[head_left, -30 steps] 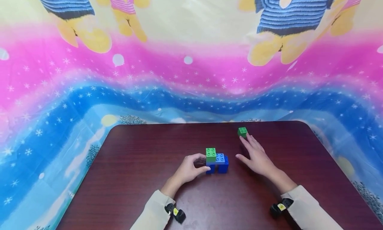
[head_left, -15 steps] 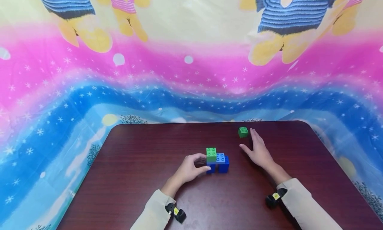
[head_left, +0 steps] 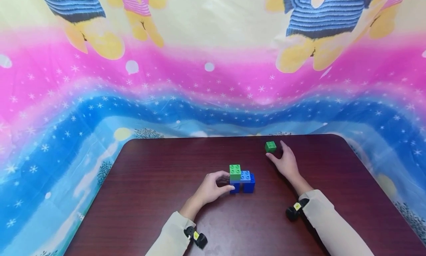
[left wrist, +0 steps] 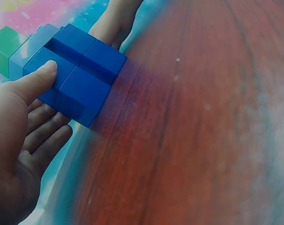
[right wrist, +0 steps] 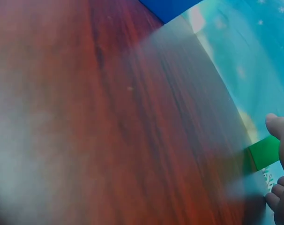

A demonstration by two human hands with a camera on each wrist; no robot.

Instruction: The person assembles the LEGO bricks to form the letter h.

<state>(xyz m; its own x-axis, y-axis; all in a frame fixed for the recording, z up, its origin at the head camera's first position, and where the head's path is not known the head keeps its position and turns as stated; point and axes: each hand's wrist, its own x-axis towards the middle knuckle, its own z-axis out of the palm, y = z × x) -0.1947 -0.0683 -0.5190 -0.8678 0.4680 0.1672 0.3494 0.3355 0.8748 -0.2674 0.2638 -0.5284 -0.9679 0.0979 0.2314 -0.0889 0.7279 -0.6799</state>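
Note:
A small stack of toy building bricks stands mid-table: dark blue bricks (head_left: 249,188) below, a light blue brick (head_left: 245,176) across them, a light green brick (head_left: 235,170) on top at the left. My left hand (head_left: 209,189) holds the stack's left side; in the left wrist view the thumb (left wrist: 41,79) lies on a blue brick (left wrist: 88,91), fingers behind. Farther back, a single green brick (head_left: 270,147) sits on the table. My right hand (head_left: 288,163) is around its right side without gripping, thumb in front and fingers beyond; the right wrist view shows the green brick (right wrist: 265,153) beside the thumb (right wrist: 283,133).
The dark red-brown wooden table (head_left: 149,196) has rounded far corners. A printed cloth (head_left: 186,78) in pink and blue hangs right behind its back edge. Each wrist carries a small black camera, the right one (head_left: 294,211) close above the tabletop.
My right hand has drawn off the front of the green brick and swung round to its right side, its forearm shifting left. The left hand and the stack have stayed put.

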